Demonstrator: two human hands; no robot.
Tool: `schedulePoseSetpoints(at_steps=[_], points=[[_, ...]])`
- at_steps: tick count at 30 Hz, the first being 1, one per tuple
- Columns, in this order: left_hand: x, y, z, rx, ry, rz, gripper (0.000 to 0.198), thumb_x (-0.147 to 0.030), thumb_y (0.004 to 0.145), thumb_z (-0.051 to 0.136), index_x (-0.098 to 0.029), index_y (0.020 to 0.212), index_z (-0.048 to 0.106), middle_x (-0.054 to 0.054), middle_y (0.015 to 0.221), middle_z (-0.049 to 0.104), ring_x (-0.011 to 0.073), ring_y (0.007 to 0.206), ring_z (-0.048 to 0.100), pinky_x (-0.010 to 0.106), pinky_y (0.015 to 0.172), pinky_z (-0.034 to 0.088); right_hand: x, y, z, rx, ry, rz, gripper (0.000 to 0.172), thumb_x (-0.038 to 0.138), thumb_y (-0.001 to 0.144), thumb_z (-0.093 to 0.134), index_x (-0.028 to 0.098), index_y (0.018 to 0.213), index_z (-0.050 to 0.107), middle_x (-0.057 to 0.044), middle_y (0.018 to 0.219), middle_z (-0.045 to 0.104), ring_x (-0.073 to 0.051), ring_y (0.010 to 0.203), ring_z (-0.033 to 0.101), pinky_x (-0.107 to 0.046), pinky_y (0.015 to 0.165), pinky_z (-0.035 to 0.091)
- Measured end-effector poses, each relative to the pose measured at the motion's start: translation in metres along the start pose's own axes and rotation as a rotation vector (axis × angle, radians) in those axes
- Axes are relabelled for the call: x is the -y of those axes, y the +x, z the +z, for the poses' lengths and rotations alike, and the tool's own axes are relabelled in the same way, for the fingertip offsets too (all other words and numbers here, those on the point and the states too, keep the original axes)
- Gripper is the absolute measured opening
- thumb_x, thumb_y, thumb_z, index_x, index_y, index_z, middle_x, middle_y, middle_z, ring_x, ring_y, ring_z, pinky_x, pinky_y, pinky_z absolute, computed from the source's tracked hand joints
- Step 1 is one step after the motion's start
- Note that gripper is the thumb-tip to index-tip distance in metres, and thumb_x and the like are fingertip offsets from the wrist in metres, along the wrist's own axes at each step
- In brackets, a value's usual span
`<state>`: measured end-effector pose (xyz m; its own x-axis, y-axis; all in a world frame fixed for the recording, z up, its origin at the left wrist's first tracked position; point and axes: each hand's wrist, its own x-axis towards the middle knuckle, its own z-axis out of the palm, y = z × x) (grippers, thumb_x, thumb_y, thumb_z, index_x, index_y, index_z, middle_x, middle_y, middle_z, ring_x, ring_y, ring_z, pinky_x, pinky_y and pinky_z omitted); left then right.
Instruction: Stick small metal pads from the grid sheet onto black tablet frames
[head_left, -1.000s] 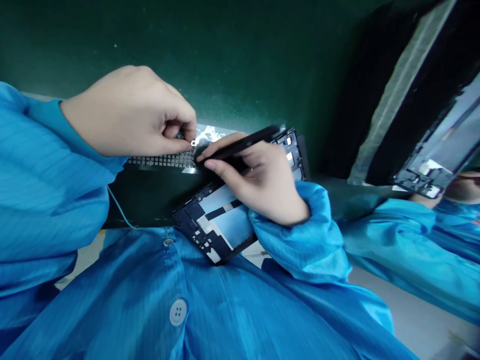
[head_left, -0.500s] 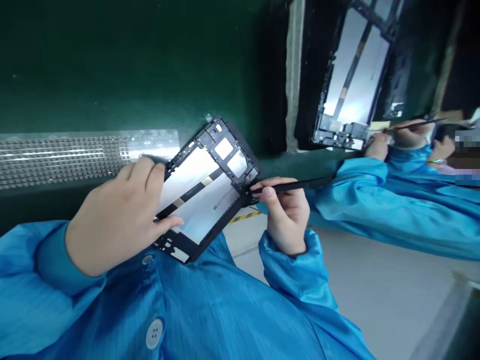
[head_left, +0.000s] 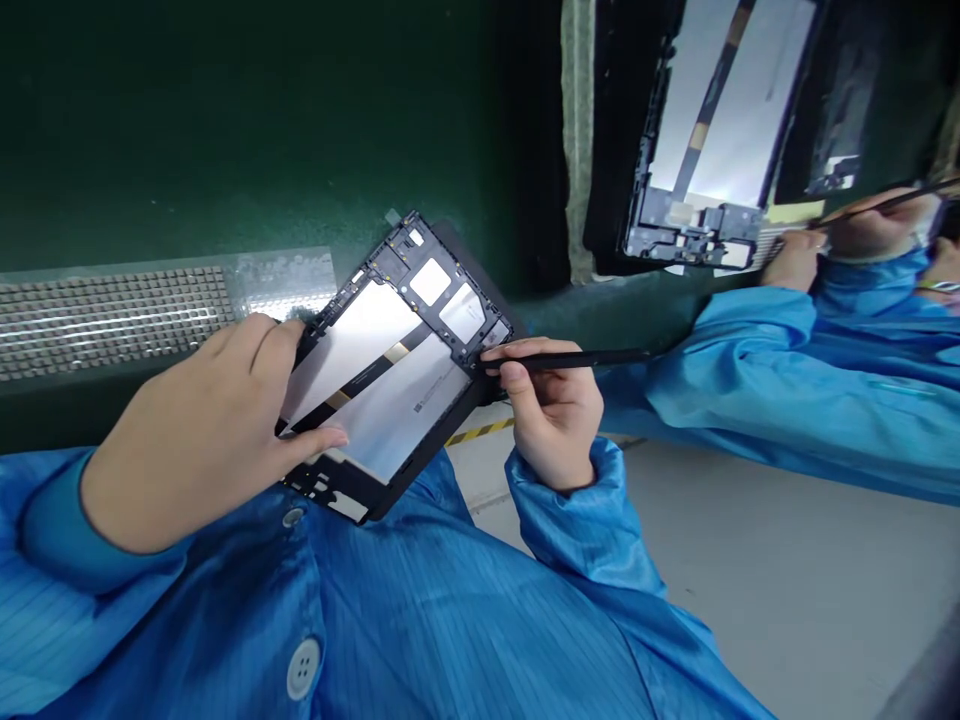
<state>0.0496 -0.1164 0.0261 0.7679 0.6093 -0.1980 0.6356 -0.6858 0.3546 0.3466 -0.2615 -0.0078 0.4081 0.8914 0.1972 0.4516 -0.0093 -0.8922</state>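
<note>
An opened tablet, its black frame and silvery inner panel showing, lies tilted at the near edge of the green bench. My left hand is closed around its left side, thumb resting over the panel and the other fingers along the far edge. My right hand pinches a slim black tool that looks like tweezers. The tool's tip meets the tablet's right edge, near the end with the square cut-outs; the fingers hide exactly what it touches.
A clear sheet with rows of small grey pieces lies left on the green bench. Another opened tablet stands at right beyond a pale strip. A co-worker's hands and blue sleeves are close on my right.
The view has shifted slightly, so the tablet and both my hands appear a little further left. My left grip and the tool's place at the tablet's edge stay much the same.
</note>
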Motion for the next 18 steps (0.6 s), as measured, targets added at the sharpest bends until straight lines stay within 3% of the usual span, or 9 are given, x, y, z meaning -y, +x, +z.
schedulePoseSetpoints(at_steps=[3,6,8,9,10,11,13,16,18], points=[[0.005,0.000,0.002,-0.001,-0.051,-0.006,0.095,-0.085,0.104,0.027,-0.012,0.157,0.057,0.025,0.126,0.069,0.0504,0.109,0.072,0.066,0.076,0.063,0.003,0.001,-0.007,0.046,-0.124,-0.086,0.020,0.017,0.102,0.078,0.029,0.118,0.081,-0.004,0.109,0.086,-0.022,0.104,0.082,-0.041,0.093,0.067],[0.008,-0.003,0.011,-0.067,-0.104,0.040,0.099,-0.089,0.103,0.038,-0.015,0.167,0.048,0.024,0.132,0.067,0.0507,0.116,0.070,0.069,0.087,0.064,0.009,-0.009,-0.020,-0.103,-0.087,-0.034,0.008,0.025,0.100,0.074,0.028,0.098,0.081,-0.005,0.114,0.084,-0.027,0.111,0.079,-0.050,0.102,0.064],[0.004,-0.007,0.019,-0.137,-0.180,0.061,0.092,-0.076,0.106,0.054,-0.015,0.172,0.042,0.026,0.144,0.064,0.0525,0.131,0.065,0.073,0.104,0.062,0.018,-0.027,-0.021,-0.143,-0.007,0.090,0.015,0.027,0.096,0.072,0.027,0.081,0.076,-0.004,0.103,0.081,-0.025,0.099,0.077,-0.044,0.091,0.064],[-0.001,-0.008,0.023,-0.165,-0.226,0.066,0.086,-0.065,0.106,0.061,-0.015,0.173,0.041,0.026,0.149,0.061,0.0529,0.138,0.062,0.074,0.110,0.060,0.023,-0.040,-0.017,-0.090,0.021,0.157,0.014,0.026,0.094,0.074,0.027,0.080,0.076,-0.003,0.094,0.080,-0.023,0.087,0.075,-0.039,0.079,0.064],[-0.007,-0.010,0.026,-0.196,-0.269,0.069,0.081,-0.054,0.106,0.066,-0.015,0.172,0.041,0.026,0.153,0.060,0.0522,0.141,0.060,0.073,0.114,0.059,0.030,-0.053,-0.009,-0.004,0.034,0.219,0.006,0.025,0.091,0.079,0.026,0.085,0.079,-0.001,0.086,0.080,-0.020,0.072,0.072,-0.035,0.066,0.060],[-0.014,-0.012,0.029,-0.225,-0.303,0.072,0.077,-0.044,0.104,0.069,-0.015,0.171,0.042,0.026,0.154,0.059,0.0511,0.142,0.060,0.072,0.117,0.058,0.037,-0.067,0.001,0.083,0.048,0.271,0.009,0.025,0.088,0.085,0.027,0.097,0.082,0.001,0.080,0.079,-0.017,0.058,0.066,-0.031,0.053,0.054],[-0.024,-0.014,0.030,-0.282,-0.312,0.096,0.076,-0.036,0.101,0.074,-0.016,0.168,0.045,0.025,0.151,0.061,0.0475,0.138,0.064,0.069,0.115,0.062,0.049,-0.090,0.025,0.131,0.107,0.344,0.040,0.033,0.087,0.093,0.030,0.123,0.077,0.003,0.080,0.083,-0.015,0.045,0.060,-0.028,0.039,0.046],[-0.024,-0.018,0.021,-0.422,-0.329,0.109,0.077,-0.044,0.102,0.077,-0.018,0.167,0.043,0.022,0.154,0.061,0.0403,0.140,0.066,0.058,0.114,0.066,0.055,-0.089,0.049,0.002,0.224,0.408,0.047,0.045,0.102,0.082,0.037,0.142,0.060,0.001,0.098,0.088,-0.020,0.064,0.078,-0.030,0.056,0.063],[-0.010,-0.022,0.010,-0.571,-0.345,0.081,0.074,-0.046,0.107,0.073,-0.017,0.166,0.039,0.023,0.158,0.058,0.0351,0.145,0.063,0.048,0.110,0.067,0.050,-0.052,0.056,-0.090,0.320,0.466,0.051,0.049,0.102,0.082,0.035,0.146,0.059,-0.002,0.106,0.089,-0.023,0.080,0.084,-0.035,0.070,0.067]])
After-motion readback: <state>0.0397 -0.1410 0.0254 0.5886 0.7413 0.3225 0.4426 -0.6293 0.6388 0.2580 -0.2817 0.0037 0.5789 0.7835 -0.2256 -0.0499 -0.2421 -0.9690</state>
